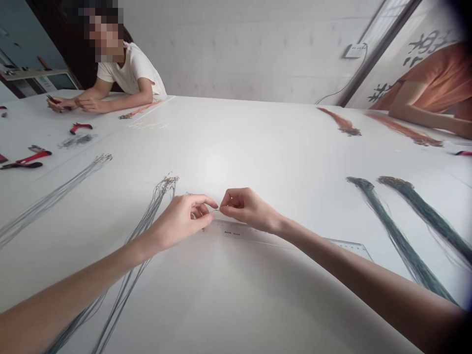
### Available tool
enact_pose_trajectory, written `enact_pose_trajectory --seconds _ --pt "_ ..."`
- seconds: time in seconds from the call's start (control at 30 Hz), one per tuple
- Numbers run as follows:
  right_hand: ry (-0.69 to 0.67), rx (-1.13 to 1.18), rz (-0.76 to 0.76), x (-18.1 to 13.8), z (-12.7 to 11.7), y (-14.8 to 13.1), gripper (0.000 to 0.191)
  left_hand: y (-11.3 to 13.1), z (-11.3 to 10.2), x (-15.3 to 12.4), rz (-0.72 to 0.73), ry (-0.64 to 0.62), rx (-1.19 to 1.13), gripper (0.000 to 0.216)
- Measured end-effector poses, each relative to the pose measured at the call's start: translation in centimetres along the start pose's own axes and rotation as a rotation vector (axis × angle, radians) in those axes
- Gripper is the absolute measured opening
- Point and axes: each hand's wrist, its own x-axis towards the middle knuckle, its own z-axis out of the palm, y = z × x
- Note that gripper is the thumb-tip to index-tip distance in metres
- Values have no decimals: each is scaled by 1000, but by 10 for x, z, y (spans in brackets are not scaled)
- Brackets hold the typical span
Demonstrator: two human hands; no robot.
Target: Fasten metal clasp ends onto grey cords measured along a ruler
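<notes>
Just above a clear ruler (236, 232), my two hands meet fingertip to fingertip. My right hand (248, 206) is closed in a pinch on the end of a thin cord (217, 210), where a tiny yellowish bit shows. Thumb and forefinger of my left hand (188, 214) close around the same cord from the other side; its remaining fingers are curled. Most of that cord is hidden by the hands. Beneath my left forearm runs a bundle of grey cords (151, 206) with small metal-coloured ends.
Another grey cord bundle (73, 179) lies left, with red-handled pliers (35, 156) beyond. Two dark green cord bundles (391, 236) (427, 211) lie right. Orange cord bundles (341, 123) lie at the far side. A person in white (134, 69) and one in orange (435, 78) sit across the table.
</notes>
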Motion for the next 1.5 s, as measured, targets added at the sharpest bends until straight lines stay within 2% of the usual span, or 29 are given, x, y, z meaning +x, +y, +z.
enact_pose_trajectory --seconds 0.07,0.17,0.3,0.4,0.63,0.83,1.07,1.23,1.5 --pt "-11 51 -7 -6 1 3 13 4 5 1 -35 -24 -148 23" --pt "-21 149 -18 -9 1 8 12 5 14 2 3 62 -238 19" --pt "-29 304 11 -9 -2 14 12 0 24 2 140 225 -128 12" --pt "-68 383 5 -9 -6 16 14 -4 31 0 244 296 -43 10" --pt "-148 348 -6 -13 -7 17 14 -12 38 -3 516 398 53 10" --pt "-221 472 -11 -12 -9 17 15 -13 39 -6 629 416 113 11" --pt "-411 666 2 -10 -8 21 12 -11 40 -7 816 415 94 14" --pt "-518 812 7 -11 -3 22 12 -11 40 -8 872 406 101 14" --pt "-520 841 15 -11 -1 26 15 -10 40 -9 914 407 158 16"
